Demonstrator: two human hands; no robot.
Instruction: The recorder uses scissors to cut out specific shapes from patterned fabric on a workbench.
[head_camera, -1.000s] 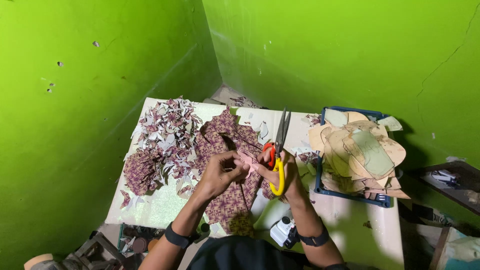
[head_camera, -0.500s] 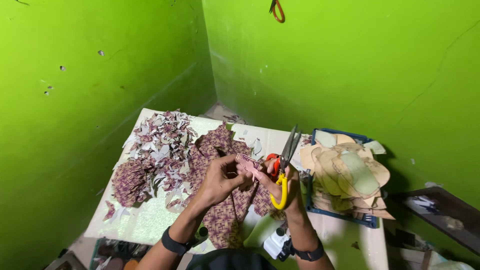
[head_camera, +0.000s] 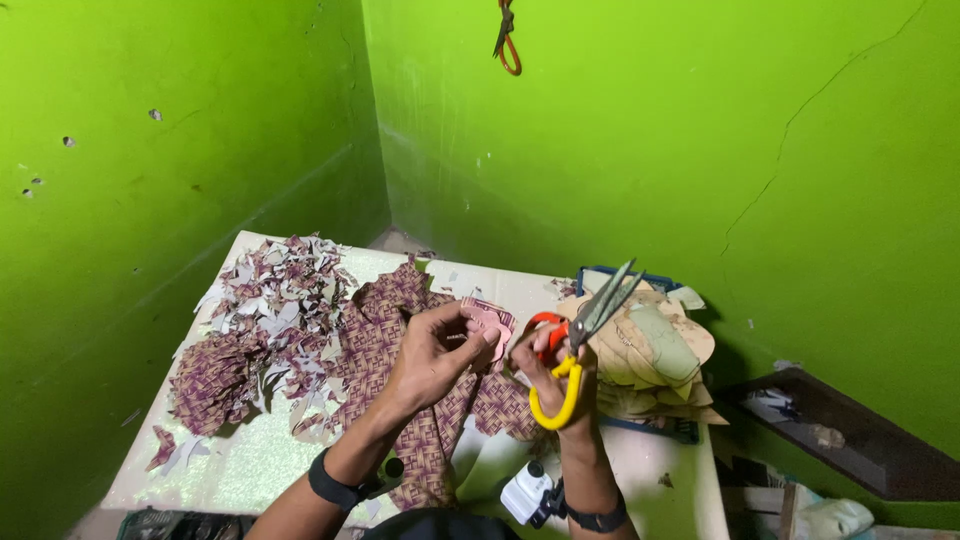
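My left hand (head_camera: 432, 352) and my right hand (head_camera: 548, 368) are raised together over the table, both pinching a small pink cut piece (head_camera: 490, 325) between the fingertips. The right hand also carries scissors (head_camera: 585, 330) with an orange and a yellow handle loop, blades pointing up and to the right. Under the hands lies a long strip of maroon patterned fabric (head_camera: 385, 330) that runs toward me. A pile of cut maroon and white scraps (head_camera: 262, 320) covers the table's left side.
A blue tray (head_camera: 655, 425) stacked with tan paper patterns (head_camera: 650, 350) stands at the table's right. The white table (head_camera: 240, 462) sits in a corner of bright green walls. An orange loop (head_camera: 508, 45) hangs on the far wall. A dark shelf (head_camera: 840, 430) lies at lower right.
The hands have lifted closer to the camera with the pink piece between them. The view has tilted upward, showing more wall and the hanging loop.
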